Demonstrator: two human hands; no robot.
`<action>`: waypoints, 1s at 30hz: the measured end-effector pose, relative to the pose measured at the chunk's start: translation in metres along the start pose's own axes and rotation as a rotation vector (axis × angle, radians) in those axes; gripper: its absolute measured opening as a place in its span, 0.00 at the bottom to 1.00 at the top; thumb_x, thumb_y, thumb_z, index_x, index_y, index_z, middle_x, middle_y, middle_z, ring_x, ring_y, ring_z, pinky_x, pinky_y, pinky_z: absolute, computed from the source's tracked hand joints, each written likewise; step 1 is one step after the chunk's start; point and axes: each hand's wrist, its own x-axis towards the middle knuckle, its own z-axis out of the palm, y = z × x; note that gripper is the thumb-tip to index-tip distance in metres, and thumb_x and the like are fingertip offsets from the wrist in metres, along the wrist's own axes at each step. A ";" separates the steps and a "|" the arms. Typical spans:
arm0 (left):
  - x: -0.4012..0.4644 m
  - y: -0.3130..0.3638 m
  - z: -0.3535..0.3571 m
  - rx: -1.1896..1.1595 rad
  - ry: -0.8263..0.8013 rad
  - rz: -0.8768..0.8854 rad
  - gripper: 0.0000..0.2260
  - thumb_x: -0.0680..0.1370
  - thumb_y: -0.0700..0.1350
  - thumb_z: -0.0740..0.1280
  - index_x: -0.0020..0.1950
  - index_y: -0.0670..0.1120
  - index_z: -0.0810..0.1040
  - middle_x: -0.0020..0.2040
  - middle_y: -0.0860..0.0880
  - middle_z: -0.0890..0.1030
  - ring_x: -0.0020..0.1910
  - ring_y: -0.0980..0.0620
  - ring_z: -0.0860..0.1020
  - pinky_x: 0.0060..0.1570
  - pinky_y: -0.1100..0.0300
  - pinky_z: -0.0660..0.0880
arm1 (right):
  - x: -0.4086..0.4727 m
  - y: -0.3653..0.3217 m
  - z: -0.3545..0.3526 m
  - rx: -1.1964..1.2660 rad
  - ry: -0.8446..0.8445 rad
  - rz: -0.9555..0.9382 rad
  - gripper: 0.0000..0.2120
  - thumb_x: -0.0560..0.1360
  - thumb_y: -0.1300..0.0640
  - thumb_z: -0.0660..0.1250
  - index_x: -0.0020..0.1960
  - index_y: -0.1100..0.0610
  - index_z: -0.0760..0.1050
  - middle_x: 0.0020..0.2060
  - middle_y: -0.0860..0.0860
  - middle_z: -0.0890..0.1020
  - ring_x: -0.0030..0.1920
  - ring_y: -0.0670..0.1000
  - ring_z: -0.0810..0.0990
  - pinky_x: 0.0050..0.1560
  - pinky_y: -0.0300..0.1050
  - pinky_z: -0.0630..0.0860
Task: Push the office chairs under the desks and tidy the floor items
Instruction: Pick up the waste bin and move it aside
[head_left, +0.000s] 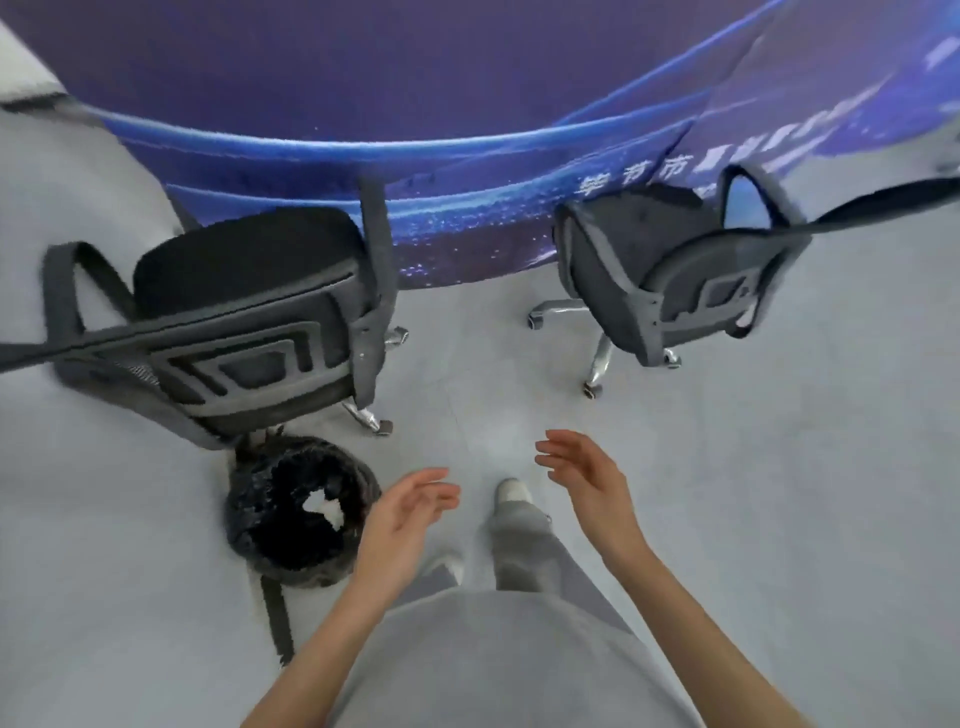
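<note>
Two grey-and-black office chairs stand on the pale floor with their backs toward me. The left chair (244, 312) is close, the right chair (670, 270) a little farther off. A black-lined waste bin (296, 514) with a scrap of white paper inside sits just behind the left chair. My left hand (410, 514) hovers beside the bin's right rim, fingers relaxed, holding nothing. My right hand (587, 478) is raised in the gap between the chairs, fingers spread, touching nothing.
A blue and purple printed banner wall (467, 130) runs behind both chairs. My feet in light shoes (511, 491) stand on the grey floor between the chairs. A dark strip (275, 613) lies on the floor below the bin.
</note>
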 end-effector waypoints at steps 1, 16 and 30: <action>0.003 -0.001 0.003 0.066 -0.086 -0.005 0.12 0.79 0.35 0.57 0.50 0.48 0.77 0.40 0.51 0.84 0.42 0.57 0.82 0.47 0.67 0.77 | -0.014 0.012 -0.008 0.057 0.094 0.039 0.17 0.74 0.71 0.57 0.53 0.54 0.75 0.49 0.51 0.82 0.48 0.47 0.82 0.51 0.39 0.76; 0.029 -0.014 0.210 0.643 -0.867 -0.004 0.13 0.79 0.34 0.57 0.47 0.51 0.76 0.39 0.53 0.84 0.37 0.62 0.81 0.43 0.67 0.76 | -0.199 0.151 -0.093 0.700 0.969 0.454 0.12 0.75 0.70 0.58 0.54 0.61 0.75 0.49 0.55 0.82 0.51 0.52 0.81 0.53 0.46 0.76; 0.007 -0.019 0.494 0.632 -0.849 -0.034 0.10 0.80 0.38 0.57 0.52 0.47 0.77 0.47 0.47 0.82 0.45 0.52 0.81 0.50 0.60 0.75 | -0.154 0.175 -0.419 0.710 1.122 0.243 0.16 0.74 0.70 0.56 0.48 0.52 0.75 0.46 0.50 0.82 0.47 0.48 0.81 0.50 0.41 0.76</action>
